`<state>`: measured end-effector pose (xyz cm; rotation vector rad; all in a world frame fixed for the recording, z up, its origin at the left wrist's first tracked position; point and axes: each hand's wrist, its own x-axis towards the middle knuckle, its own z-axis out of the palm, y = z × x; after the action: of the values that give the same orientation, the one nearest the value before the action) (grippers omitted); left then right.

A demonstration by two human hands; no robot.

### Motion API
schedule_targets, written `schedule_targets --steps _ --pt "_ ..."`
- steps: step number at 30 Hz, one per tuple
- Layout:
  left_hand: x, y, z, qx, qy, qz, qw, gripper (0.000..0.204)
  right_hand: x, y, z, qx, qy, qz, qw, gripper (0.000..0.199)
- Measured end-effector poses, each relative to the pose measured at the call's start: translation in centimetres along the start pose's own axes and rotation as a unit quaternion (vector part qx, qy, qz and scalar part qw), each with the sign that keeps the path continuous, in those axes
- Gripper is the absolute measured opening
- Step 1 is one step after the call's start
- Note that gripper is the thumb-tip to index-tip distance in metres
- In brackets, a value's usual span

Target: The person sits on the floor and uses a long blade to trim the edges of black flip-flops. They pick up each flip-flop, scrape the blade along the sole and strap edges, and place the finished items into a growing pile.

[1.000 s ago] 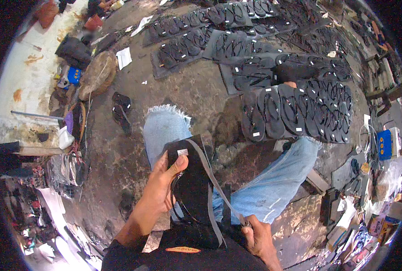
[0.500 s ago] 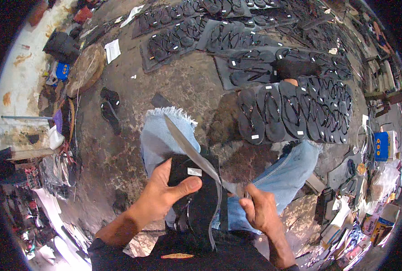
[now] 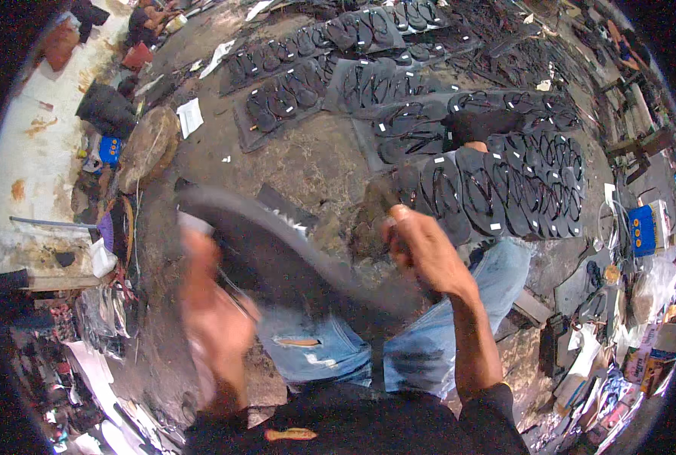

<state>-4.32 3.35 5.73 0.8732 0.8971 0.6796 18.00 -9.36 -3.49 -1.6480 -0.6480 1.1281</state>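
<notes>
My left hand (image 3: 220, 326), smeared by motion, is closed on a black sandal (image 3: 285, 254). The sandal is blurred too; it stretches slantwise over my blue jeans, with a thin strap beside my fingers. To its right, my right hand (image 3: 433, 254) is raised above my right knee, fingers curled in a fist round the handle of a knife. The knife's blade cannot be made out clearly now; the earlier frame shows it long and curved. Beyond the right hand, black thong sandals (image 3: 490, 186) with small white labels lie in close rows on the floor.
More sandals lie on dark sheets (image 3: 251, 133) farther off. A round wooden block (image 3: 148, 148) stands at the left, near a stained wall. Blue boxes (image 3: 641, 231) and piled scraps line both sides. Another person (image 3: 152, 23) is at the far left.
My left hand has moved left with the sandal, which now swings out across my lap. My right hand has risen away from it, and the knife blade no longer lies along the sandal's edge.
</notes>
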Motion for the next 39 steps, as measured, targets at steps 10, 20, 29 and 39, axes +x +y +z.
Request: schedule_targets --steps 10,20,29,39 --pt "-0.9 -6.0 6.1 -0.23 -0.114 -0.08 0.963 0.019 -15.3 7.1 1.1 -0.078 0.209 -0.201 0.954 0.041" --pt "-1.7 -8.7 7.0 -0.184 -0.099 -0.117 0.971 0.021 -19.8 11.1 2.3 -0.182 0.197 -0.023 0.963 0.041" --pt "-2.7 -11.2 3.2 -0.079 -0.125 -0.104 0.984 0.049 -13.3 4.7 -0.8 -0.27 0.087 -0.034 0.958 0.036" --pt "-4.5 -11.8 1.2 0.019 -0.068 -0.131 0.989 0.055 -8.8 1.2 2.6 -0.176 0.072 -0.141 0.972 0.03"
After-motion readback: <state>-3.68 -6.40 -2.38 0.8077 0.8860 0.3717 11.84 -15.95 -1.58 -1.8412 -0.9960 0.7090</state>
